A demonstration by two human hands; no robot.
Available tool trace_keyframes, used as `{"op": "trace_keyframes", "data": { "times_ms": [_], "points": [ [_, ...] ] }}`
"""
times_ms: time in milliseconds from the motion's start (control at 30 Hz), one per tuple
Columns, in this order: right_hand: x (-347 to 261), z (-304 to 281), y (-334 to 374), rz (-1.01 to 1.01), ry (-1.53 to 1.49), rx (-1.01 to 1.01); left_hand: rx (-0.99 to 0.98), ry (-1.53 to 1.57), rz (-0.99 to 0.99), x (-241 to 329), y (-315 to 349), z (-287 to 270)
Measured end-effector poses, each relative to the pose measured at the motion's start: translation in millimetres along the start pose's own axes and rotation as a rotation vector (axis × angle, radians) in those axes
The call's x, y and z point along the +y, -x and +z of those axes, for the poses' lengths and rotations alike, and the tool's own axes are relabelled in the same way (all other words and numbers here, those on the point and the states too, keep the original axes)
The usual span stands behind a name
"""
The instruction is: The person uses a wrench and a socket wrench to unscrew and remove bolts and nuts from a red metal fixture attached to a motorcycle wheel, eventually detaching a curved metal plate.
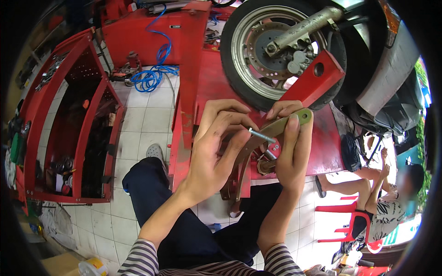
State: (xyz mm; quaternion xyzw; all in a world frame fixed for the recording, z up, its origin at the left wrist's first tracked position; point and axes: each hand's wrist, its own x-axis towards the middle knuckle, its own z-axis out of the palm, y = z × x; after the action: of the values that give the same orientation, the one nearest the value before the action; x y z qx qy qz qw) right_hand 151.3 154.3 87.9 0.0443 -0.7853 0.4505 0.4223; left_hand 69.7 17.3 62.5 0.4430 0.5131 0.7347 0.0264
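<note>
My left hand (pixel 216 152) pinches a thin silver bolt (pixel 261 135) between thumb and fingertips, its tip pointing at a curved olive-brown metal bracket (pixel 276 126). My right hand (pixel 292 147) grips that bracket near its upper rounded end, which has a hole. The bracket's lower arm curves down between my hands. Both hands are held in front of a red lift platform (pixel 216 87) that carries a scooter's front wheel (pixel 271 46).
A red tool cart (pixel 69 119) with shelves of tools stands at the left. A coiled blue air hose (pixel 154 73) lies on the tiled floor. A seated person (pixel 386 202) on a red plastic chair is at the right. My legs are below.
</note>
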Motion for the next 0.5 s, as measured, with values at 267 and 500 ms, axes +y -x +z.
{"op": "trace_keyframes", "data": {
  "times_ms": [267, 500],
  "points": [
    [-22, -22, 4, 0.020, 0.124, 0.263, -0.166, 0.048, -0.081, 15, -4, 6],
    [-21, -51, 15, 0.093, -0.004, 0.457, -0.198, 0.235, -0.158, 11, 0, 28]
  ]
}}
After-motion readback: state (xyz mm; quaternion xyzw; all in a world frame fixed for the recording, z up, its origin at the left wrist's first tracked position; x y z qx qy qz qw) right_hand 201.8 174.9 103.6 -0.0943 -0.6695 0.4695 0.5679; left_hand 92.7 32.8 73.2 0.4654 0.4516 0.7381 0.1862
